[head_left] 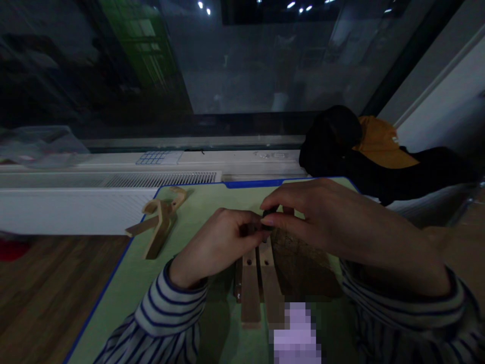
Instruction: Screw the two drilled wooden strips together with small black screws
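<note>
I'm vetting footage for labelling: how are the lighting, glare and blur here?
Head view: dim overall, bright spots in the window; left hand and right hand readable, dark piece between them indistinct; blocky pixelation at the bottom, right of centre.

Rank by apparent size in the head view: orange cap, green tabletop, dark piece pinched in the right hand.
1. Green tabletop, largest
2. Orange cap
3. Dark piece, smallest, partly covered
</note>
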The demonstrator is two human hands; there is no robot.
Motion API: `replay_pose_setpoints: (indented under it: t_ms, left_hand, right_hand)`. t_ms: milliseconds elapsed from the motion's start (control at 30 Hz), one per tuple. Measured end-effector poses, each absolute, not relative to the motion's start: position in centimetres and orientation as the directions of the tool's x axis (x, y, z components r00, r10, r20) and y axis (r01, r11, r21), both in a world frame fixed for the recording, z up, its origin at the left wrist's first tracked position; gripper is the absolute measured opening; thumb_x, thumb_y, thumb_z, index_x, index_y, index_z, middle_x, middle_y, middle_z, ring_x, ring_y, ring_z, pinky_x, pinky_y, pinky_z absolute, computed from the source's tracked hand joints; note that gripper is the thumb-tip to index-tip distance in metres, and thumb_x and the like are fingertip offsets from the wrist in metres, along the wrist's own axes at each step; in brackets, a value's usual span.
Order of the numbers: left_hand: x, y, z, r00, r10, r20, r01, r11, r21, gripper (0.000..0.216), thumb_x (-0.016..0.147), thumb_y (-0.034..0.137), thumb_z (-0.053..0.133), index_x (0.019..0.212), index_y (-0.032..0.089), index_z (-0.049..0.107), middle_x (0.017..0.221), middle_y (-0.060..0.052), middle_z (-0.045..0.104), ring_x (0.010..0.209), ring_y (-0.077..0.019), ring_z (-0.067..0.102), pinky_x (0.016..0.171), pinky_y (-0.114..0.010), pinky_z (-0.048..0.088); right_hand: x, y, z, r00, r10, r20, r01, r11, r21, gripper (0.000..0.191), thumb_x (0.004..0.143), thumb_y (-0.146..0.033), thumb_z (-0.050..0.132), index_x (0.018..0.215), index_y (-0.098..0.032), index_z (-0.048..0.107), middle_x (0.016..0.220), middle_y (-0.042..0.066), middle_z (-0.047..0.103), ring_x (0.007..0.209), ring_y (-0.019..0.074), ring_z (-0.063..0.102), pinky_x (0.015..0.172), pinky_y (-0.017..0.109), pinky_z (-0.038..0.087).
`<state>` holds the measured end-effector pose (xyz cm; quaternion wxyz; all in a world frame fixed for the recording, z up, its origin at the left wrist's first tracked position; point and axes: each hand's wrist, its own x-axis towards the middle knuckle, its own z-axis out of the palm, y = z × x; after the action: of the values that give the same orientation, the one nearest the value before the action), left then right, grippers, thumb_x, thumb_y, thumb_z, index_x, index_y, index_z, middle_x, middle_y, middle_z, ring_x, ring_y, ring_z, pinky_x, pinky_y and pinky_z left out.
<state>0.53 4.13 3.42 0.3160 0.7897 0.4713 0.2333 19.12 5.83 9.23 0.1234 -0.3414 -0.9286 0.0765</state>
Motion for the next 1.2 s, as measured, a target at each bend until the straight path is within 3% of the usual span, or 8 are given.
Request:
replay_pose_setpoints:
  t_ms: [367, 567, 800, 1200]
  left_hand:
    - [0.42, 4.1, 3.39, 0.42, 0.902, 0.105, 0.555, -0.346, 0.756, 0.014, 0.08, 0.024, 0.058, 0.078, 0.017, 0.07, 0.061, 0.003, 0.064, 0.054, -0.0106, 0.054, 0.049, -0.02, 0.035]
    - [0.46, 4.13, 3.28, 0.403, 0.91, 0.099, 0.592, -0.341, 0.73, 0.016, 0.08, 0.03, 0.06, 0.078, 0.018, 0.07, 0.059, 0.004, 0.063, 0.052, -0.0106, 0.053, 0.048, -0.021, 0.036]
    - [0.66, 4.12, 3.65, 0.379, 0.921, 0.094, 0.592, -0.32, 0.739, 0.014, 0.08, 0.031, 0.061, 0.081, 0.021, 0.071, 0.065, 0.003, 0.068, 0.056, -0.0118, 0.058, 0.052, -0.021, 0.038]
    - [0.65, 4.1, 3.48, 0.42, 0.903, 0.097, 0.609, -0.359, 0.707, 0.018, 0.082, 0.029, 0.057, 0.077, 0.018, 0.071, 0.057, 0.004, 0.061, 0.05, -0.0101, 0.052, 0.047, -0.021, 0.034]
  right_hand:
    - [18.91, 5.58, 9.49, -0.752, 0.634, 0.178, 0.587, 0.768, -0.256, 0.024, 0.087, -0.027, 0.05, 0.108, -0.022, 0.06, 0.093, 0.002, 0.067, 0.079, 0.0174, 0.062, 0.067, 0.029, 0.041]
    - [18.99, 5.48, 9.65, -0.76, 0.63, 0.162, 0.569, 0.764, -0.303, 0.022, 0.087, -0.02, 0.049, 0.103, -0.024, 0.062, 0.09, 0.0, 0.067, 0.078, 0.0149, 0.061, 0.068, 0.027, 0.041]
    - [19.11, 5.51, 9.48, -0.747, 0.645, 0.16, 0.592, 0.755, -0.28, 0.019, 0.088, -0.022, 0.048, 0.1, -0.024, 0.063, 0.088, -0.001, 0.067, 0.076, 0.0142, 0.061, 0.066, 0.027, 0.04]
    - [19.14, 5.74, 9.31, -0.722, 0.668, 0.179, 0.632, 0.743, -0.222, 0.017, 0.087, -0.027, 0.05, 0.1, -0.025, 0.062, 0.087, -0.002, 0.068, 0.075, 0.0152, 0.062, 0.064, 0.027, 0.038]
